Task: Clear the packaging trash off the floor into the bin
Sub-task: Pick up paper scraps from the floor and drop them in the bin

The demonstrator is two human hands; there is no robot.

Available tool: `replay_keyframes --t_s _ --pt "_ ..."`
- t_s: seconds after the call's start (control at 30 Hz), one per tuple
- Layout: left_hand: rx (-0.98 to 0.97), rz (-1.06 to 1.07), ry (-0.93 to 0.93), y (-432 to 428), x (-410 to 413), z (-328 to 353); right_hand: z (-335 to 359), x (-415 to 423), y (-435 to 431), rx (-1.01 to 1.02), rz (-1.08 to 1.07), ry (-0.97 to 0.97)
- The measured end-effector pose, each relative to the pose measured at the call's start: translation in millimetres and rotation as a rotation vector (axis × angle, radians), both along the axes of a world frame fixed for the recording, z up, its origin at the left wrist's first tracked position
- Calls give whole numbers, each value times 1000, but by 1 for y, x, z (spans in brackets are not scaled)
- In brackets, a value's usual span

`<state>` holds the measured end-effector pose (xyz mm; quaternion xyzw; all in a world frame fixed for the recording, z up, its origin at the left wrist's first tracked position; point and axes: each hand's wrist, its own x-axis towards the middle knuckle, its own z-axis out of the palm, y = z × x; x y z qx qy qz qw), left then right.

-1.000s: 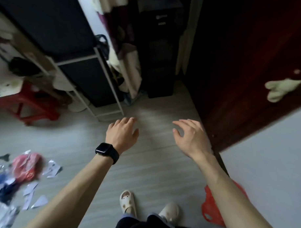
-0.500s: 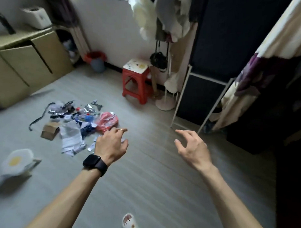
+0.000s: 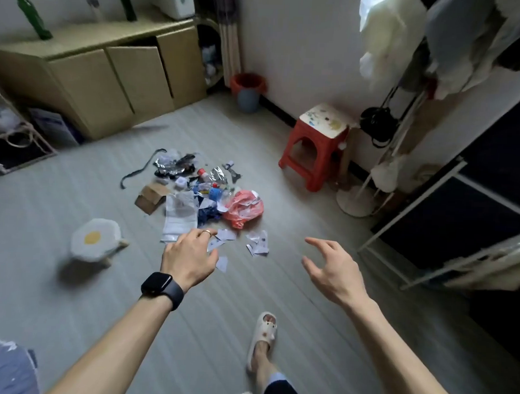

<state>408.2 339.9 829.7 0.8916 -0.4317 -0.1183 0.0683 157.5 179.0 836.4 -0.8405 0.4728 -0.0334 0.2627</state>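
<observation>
On the pale grey plank floor, towards the left, stands a small round stool with a white fried-egg cushion, blurred at its edges. Right of it, mid-room, lies the heap of packaging trash: a brown cardboard box, a white printed plastic mailer, crumpled silver foil, a dark strap and a red-orange plastic bag, with torn white paper scraps scattered on the near side. The left hand, a black smartwatch on its wrist, hangs above the scraps and the mailer's lower edge, fingers loosely curled and holding nothing; whether the fingertips touch anything cannot be told. The right hand hovers apart from the heap, fingers spread and bent like a claw, empty. Far behind, against the wall, sits the grey bin with a red liner, well apart from the trash. A red plastic stool stands right of the heap. Small items inside the pile are hard to make out.
</observation>
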Motion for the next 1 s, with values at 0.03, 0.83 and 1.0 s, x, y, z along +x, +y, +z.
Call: replay_keyframes --t_s 0.03,0.83,1.0 --pt "15 4 6 -6 12 -4 -4 13 -8 8 6 5" --pt "527 -251 250 -223 297 -292 -289 321 -213 358 63 411" --pt "629 -333 224 -238 319 -461 -464 341 -222 452 44 519"
